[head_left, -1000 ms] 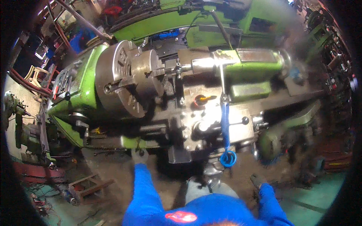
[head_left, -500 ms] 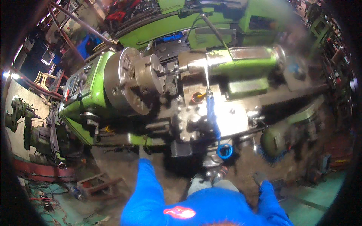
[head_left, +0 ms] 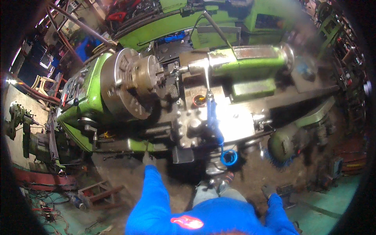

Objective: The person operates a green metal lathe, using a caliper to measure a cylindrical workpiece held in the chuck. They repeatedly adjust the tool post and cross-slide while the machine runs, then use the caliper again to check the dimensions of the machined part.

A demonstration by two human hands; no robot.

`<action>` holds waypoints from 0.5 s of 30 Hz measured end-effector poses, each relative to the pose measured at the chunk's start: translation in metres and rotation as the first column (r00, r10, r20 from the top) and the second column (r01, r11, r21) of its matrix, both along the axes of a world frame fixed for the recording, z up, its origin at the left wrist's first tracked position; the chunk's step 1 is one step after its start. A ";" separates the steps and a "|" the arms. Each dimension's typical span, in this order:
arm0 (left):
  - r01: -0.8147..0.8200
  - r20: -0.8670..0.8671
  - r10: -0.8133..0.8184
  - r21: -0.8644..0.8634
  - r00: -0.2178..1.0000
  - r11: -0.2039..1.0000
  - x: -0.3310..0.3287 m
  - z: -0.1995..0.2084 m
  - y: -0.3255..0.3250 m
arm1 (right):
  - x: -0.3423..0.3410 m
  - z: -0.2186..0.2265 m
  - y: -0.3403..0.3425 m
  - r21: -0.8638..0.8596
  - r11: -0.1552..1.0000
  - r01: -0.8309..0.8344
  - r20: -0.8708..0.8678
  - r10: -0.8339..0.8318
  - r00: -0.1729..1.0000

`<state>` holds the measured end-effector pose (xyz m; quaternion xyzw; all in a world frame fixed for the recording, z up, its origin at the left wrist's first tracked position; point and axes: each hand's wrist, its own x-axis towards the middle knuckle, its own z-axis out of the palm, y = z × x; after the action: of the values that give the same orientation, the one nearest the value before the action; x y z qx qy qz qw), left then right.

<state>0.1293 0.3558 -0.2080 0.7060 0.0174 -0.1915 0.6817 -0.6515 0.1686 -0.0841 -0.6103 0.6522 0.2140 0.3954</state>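
Observation:
A green lathe with a large steel chuck [head_left: 147,78] fills the middle of the view. My left hand [head_left: 148,159], in a greyish glove, reaches the front edge of the lathe and appears closed around a small lever [head_left: 147,147]; its fingers are small and blurred. Low at my right side hangs my right hand [head_left: 268,190], also gloved, holding nothing I can see, with its fingers loosely apart. Across the carriage [head_left: 239,121] lies a blue-handled hook tool [head_left: 212,113] with a steel shaft and a blue ring at its near end.
The tailstock [head_left: 250,56] stands right of the chuck. An orange-rimmed round container [head_left: 199,100] sits on the carriage. A rounded green machine part [head_left: 281,144] juts out at the right front. On the floor at left is a reddish metal frame [head_left: 100,194].
The view has shifted, so the lathe sits slightly farther left. The chuck's jaws show at a different angle. My left hand stays by the lever; my right hand still hangs low.

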 end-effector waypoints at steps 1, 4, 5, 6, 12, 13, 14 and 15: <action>-0.048 -0.051 0.047 -0.007 0.998 0.999 0.000 0.002 -0.004 | 0.006 0.008 -0.002 -0.003 1.000 0.022 -0.009 -0.022 1.000; -0.298 -0.397 0.251 -0.061 0.883 0.953 0.009 0.009 -0.018 | 0.011 0.013 -0.005 -0.009 1.000 0.030 -0.008 -0.030 1.000; -0.025 -0.007 0.028 0.244 1.000 0.969 0.008 0.013 -0.015 | 0.011 0.013 -0.004 -0.007 1.000 0.030 -0.006 -0.030 1.000; 0.103 0.279 -0.324 0.593 0.904 0.799 0.009 0.014 -0.008 | 0.011 0.013 -0.005 -0.006 1.000 0.030 -0.006 -0.030 1.000; -0.090 0.176 -0.819 0.984 0.546 0.152 0.020 0.008 -0.004 | 0.011 0.007 -0.005 0.004 1.000 0.026 0.001 -0.026 1.000; -0.086 0.105 -0.819 0.994 0.565 0.068 0.021 0.009 -0.009 | 0.010 0.006 -0.004 0.003 1.000 0.025 -0.002 -0.025 1.000; -0.117 -0.012 -0.865 0.990 0.502 -0.082 0.022 0.010 -0.013 | 0.009 0.006 -0.003 0.004 1.000 0.025 -0.004 -0.025 1.000; -0.159 -0.136 -0.887 0.961 0.441 -0.227 0.019 0.013 -0.016 | 0.008 0.005 -0.003 0.002 1.000 0.023 -0.004 -0.023 1.000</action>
<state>0.1481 0.3401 -0.1951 0.8981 -0.3775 -0.0667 -0.2155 -0.6431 0.1652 -0.0792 -0.6019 0.6597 0.2116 0.3972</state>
